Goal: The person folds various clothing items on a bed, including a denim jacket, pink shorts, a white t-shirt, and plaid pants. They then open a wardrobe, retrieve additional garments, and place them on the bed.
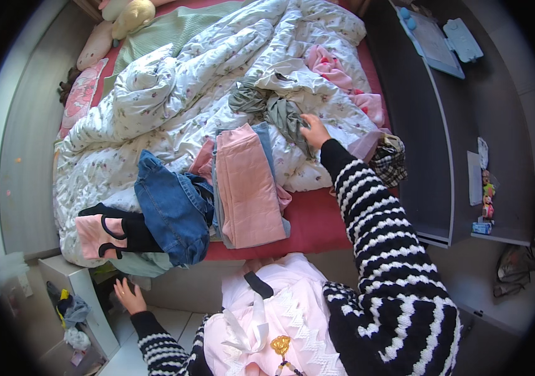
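My right hand reaches over the bed and touches, or lies just at, the edge of a crumpled grey-green garment; whether the fingers grip it I cannot tell. My left hand is held low at the left, fingers spread and holding nothing, below a pale green cloth at the bed's edge. Folded pink trousers top a stack in the middle. Left of them lie a blue denim garment and a pink and black garment. A small black cloth item rests on my pink skirt.
A floral duvet lies bunched on the bed. Pink clothing and a checked cloth lie at the right. A white cabinet holding items stands lower left; a dark shelf unit borders the bed's right side.
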### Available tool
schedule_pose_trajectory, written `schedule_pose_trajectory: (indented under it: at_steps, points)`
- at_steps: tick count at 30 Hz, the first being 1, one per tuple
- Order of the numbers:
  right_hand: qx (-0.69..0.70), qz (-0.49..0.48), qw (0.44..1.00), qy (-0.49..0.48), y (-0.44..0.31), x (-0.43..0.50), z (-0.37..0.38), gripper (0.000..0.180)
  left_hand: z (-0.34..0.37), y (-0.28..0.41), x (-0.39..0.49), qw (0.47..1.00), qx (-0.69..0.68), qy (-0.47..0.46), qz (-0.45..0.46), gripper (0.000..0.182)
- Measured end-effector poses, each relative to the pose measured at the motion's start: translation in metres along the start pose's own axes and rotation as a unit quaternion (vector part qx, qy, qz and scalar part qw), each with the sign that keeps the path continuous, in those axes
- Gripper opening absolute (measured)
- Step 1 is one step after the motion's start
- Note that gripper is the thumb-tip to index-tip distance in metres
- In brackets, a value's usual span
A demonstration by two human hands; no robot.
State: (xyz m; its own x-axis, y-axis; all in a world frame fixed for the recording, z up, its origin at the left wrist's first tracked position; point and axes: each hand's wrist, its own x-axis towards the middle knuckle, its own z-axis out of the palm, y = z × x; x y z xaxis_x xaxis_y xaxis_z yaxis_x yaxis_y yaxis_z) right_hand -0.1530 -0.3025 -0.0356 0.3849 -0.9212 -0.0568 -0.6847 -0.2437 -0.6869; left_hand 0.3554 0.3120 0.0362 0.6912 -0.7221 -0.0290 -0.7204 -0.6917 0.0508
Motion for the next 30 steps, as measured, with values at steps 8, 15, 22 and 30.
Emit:
schedule_pose_trajectory:
  at_steps: [8,15,22,30]
  points:
    - [-0.111,0.019,0.993,0.031,0.024,0.115,0.011,0.040,-0.026,0.050,-0.139,0.991,-0.005,-0.082,-0.104,0.045]
    - [0.029,0.030,0.999,-0.034,0.044,0.157,0.024,0.041,-0.024,0.082,-0.189,0.979,-0.018,-0.148,-0.137,0.046]
    - [0.034,-0.179,0.983,0.016,0.015,0.064,-0.027,0.020,-0.023,0.126,-0.121,0.989,-0.079,-0.122,-0.032,0.042]
    - [0.130,-0.202,0.963,0.119,-0.102,-0.039,-0.235,0.019,-0.050,0.235,0.007,0.962,-0.192,-0.055,0.186,0.034]
